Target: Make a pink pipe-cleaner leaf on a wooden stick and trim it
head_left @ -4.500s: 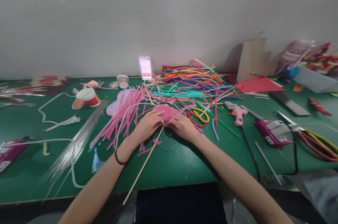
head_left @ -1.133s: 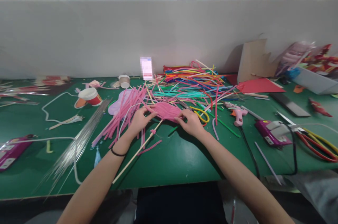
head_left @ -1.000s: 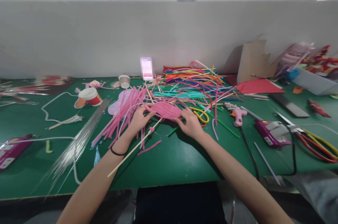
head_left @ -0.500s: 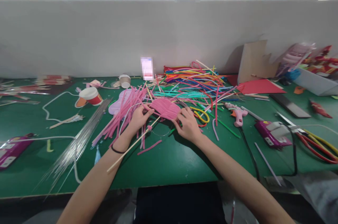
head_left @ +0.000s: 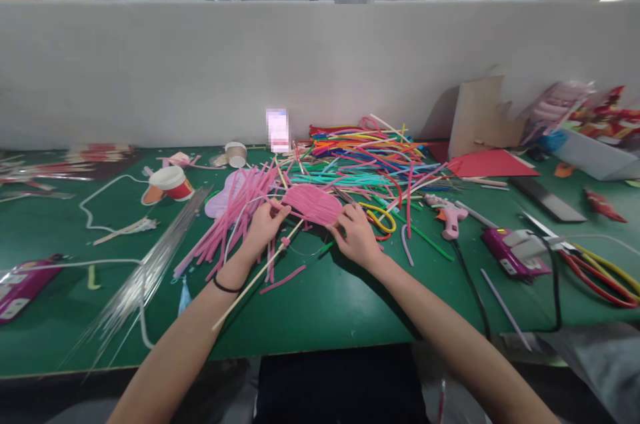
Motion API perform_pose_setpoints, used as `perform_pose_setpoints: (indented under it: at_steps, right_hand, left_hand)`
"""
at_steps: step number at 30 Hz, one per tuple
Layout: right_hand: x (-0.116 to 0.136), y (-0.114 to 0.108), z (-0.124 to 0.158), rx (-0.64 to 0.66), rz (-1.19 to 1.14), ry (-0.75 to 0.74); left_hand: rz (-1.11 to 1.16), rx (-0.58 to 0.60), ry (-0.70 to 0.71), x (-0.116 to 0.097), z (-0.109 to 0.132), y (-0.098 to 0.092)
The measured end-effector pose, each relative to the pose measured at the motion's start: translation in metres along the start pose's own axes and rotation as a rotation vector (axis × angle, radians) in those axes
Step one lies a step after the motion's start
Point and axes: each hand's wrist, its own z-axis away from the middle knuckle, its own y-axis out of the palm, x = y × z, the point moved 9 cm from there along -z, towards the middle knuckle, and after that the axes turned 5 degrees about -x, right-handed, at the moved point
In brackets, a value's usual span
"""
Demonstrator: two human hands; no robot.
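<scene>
Both hands hold a flat pink fan-shaped piece of pipe cleaners (head_left: 313, 204) above the middle of the table. My left hand (head_left: 267, 224) pinches its left edge between thumb and fingers. At the right edge my right hand (head_left: 357, 234) is closed on it, the fingertips partly hidden. A thin wooden stick (head_left: 260, 274) slants from under the piece down over my left wrist, with a small pink knot (head_left: 285, 242) around it. A fine wire loop hangs just below the piece. Loose pink pipe cleaners (head_left: 240, 211) lie beside my left hand.
Behind lies a pile of coloured pipe cleaners (head_left: 370, 151). Yellow-handled scissors (head_left: 383, 219) rest beside my right hand. Farther right are a pink glue gun (head_left: 453, 221), a purple power strip (head_left: 507, 257) and large scissors (head_left: 595, 271). Wires (head_left: 160, 257) and a paper cup (head_left: 173, 183) are left.
The pink piece has turned slightly and shows more of its face. The stick's lower end has swung a little to the right. Both hands keep their hold.
</scene>
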Motion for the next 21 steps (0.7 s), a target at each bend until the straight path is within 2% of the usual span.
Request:
perform_pose_setpoints:
  at_steps: [3,8,12,15,17,21]
  right_hand:
    - [-0.015,-0.005,-0.001,-0.098,-0.066,0.132]
    - [-0.052,-0.003,0.009,-0.256,-0.356,0.506]
    - [-0.066,0.019,0.023,-0.299,-0.794,0.838]
    - [-0.065,0.033,0.032,-0.362,-1.110,1.063]
    - [-0.059,0.038,0.032,-0.331,-1.229,1.125]
    - [-0.047,0.044,0.029,-0.154,-1.345,1.142]
  left_hand:
    - [0.092,-0.023,0.026,-0.010,0.004,0.001]
    - [0.380,-0.077,-0.049,-0.024,0.015,0.007]
    - [0.427,-0.122,-0.081,-0.028,0.022,0.008]
    - [0.452,-0.173,-0.090,-0.029,0.024,0.003]
    - [0.472,-0.203,-0.094,-0.031,0.025,0.001]
    - [0.495,-0.217,-0.097,-0.034,0.027,0.000]
